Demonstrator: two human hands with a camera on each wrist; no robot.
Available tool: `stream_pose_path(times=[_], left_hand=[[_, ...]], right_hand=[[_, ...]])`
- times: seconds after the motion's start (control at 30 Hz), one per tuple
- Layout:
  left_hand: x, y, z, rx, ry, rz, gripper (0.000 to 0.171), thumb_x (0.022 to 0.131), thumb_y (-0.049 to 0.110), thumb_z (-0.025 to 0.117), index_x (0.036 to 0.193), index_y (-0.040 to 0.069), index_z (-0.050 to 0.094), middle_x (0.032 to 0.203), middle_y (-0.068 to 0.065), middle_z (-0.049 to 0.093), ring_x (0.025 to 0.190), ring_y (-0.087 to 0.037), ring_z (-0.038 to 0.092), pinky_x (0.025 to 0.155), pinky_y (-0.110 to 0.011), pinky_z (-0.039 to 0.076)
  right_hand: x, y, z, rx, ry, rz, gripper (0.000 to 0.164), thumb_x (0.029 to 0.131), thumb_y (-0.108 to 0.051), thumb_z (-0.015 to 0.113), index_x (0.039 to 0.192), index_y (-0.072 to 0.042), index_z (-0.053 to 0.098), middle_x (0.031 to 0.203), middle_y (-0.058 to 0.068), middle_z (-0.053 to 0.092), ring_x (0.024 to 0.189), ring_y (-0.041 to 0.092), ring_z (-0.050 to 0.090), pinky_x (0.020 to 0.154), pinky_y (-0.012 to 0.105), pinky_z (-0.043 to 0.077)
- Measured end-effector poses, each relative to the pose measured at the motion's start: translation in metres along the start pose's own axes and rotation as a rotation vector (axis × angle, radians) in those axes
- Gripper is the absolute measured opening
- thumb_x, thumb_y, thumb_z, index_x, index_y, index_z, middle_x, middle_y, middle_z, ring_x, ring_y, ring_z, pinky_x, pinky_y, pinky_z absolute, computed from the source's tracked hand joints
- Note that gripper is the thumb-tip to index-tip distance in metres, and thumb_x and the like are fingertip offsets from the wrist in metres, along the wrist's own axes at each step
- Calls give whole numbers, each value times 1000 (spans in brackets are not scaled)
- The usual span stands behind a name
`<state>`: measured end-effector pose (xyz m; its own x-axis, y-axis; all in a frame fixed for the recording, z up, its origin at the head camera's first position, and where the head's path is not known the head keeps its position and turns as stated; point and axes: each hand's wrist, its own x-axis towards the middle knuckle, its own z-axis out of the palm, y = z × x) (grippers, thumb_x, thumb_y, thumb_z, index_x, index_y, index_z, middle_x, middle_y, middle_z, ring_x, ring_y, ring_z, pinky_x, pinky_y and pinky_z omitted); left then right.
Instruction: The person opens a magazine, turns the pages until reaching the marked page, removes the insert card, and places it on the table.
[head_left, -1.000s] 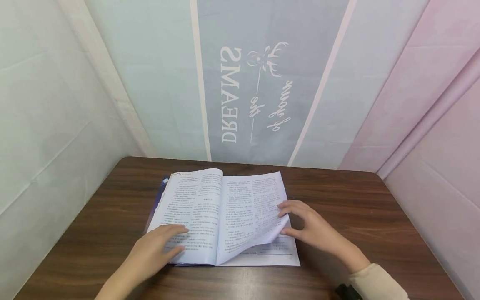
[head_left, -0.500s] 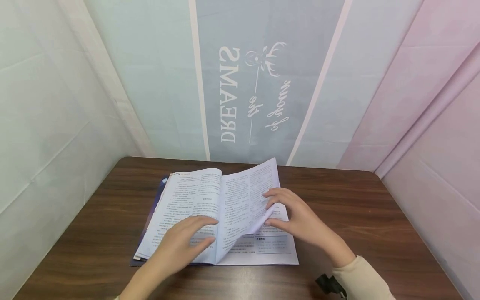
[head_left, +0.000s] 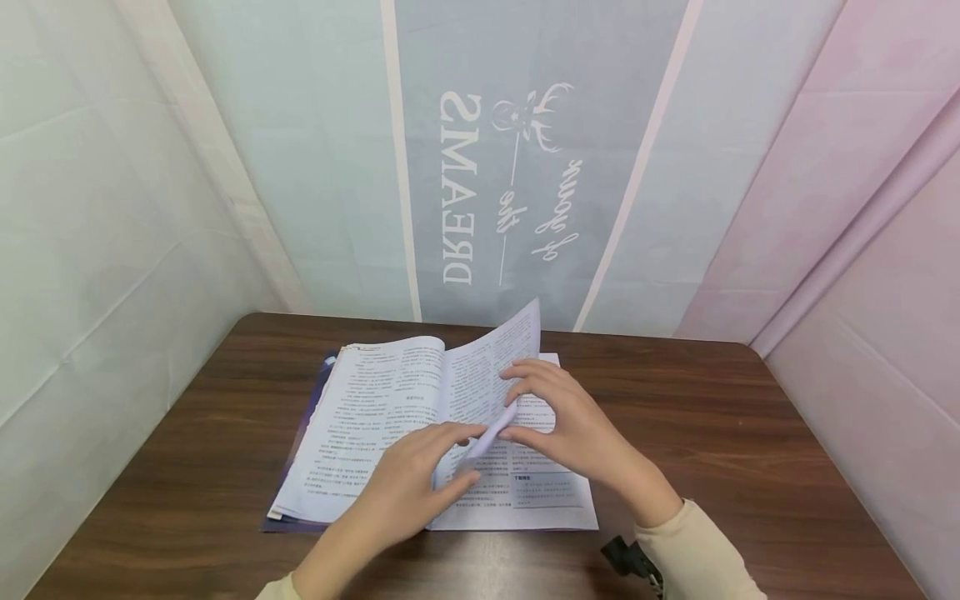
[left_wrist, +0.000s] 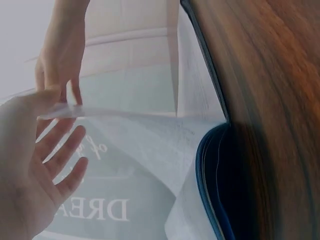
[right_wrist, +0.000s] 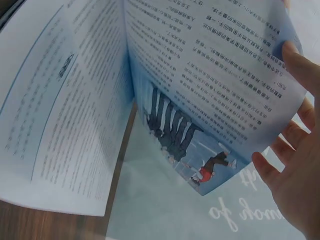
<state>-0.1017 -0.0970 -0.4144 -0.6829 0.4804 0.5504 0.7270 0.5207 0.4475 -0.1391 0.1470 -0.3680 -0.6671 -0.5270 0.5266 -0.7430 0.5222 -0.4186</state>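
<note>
A book [head_left: 375, 417] lies open on the dark wood table, text on both sides, with a dark blue cover edge at its left. One page [head_left: 480, 375] on the right half is lifted and curled upright. My right hand [head_left: 573, 417] pinches that page's outer edge, its thumb on the underside, which shows a colour picture in the right wrist view. My left hand [head_left: 412, 479] reaches over the book's middle. Its index fingertip is right at the lifted page, and its thumb stands apart, lower down; the page passes between them in the left wrist view.
The wooden table [head_left: 712, 442] extends around the book. Behind it hangs a pale backdrop cloth [head_left: 337, 167] with reversed lettering, and cloth walls stand at both sides. A small black object [head_left: 630, 557] shows by the right sleeve.
My right hand has drawn the page leftward and up, so it stands steeper and bares more of the page underneath. The left hand has moved right, from the left page to the lifted one.
</note>
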Motion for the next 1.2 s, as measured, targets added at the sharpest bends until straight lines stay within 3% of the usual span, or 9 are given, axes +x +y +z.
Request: stream_pose_path(times=[0.33,0.5,0.77,0.93,1.2], left_hand=[[3,3,3,45,109,-2,36,89,13,74,124,16,66,109,8,69,102,-10,65,85,-33,56],[0,-1,1,91,164,-19,40,88,10,75,127,14,64,105,4,71,96,-12,67,81,-32,57],[-9,-12,-3,139,229,-70,51,85,8,77,133,13,60,106,-1,71,92,-12,67,75,-31,57],[-16,-18,-9,184,231,-146,56,83,8,80,135,12,58,104,-3,71,90,-14,67,72,-32,57],[-33,-29,-26,226,185,-353,71,81,5,81,143,6,46,106,-14,69,85,-24,67,68,-38,57]], right_hand=[[0,-6,3,50,59,-54,46,75,-17,88,115,-16,65,133,1,60,132,24,46,112,43,36],[-5,-9,2,95,74,-51,52,78,-12,86,125,-15,63,138,3,56,134,25,45,113,39,35],[-24,-3,0,91,90,-30,48,78,-6,84,121,-13,64,140,6,54,132,25,47,113,29,33],[-34,4,1,60,93,-53,49,77,-3,83,121,-14,63,137,7,57,128,25,50,111,24,33],[-59,19,0,-5,36,-15,49,77,-9,84,120,-18,63,135,3,58,126,24,52,110,16,30]])
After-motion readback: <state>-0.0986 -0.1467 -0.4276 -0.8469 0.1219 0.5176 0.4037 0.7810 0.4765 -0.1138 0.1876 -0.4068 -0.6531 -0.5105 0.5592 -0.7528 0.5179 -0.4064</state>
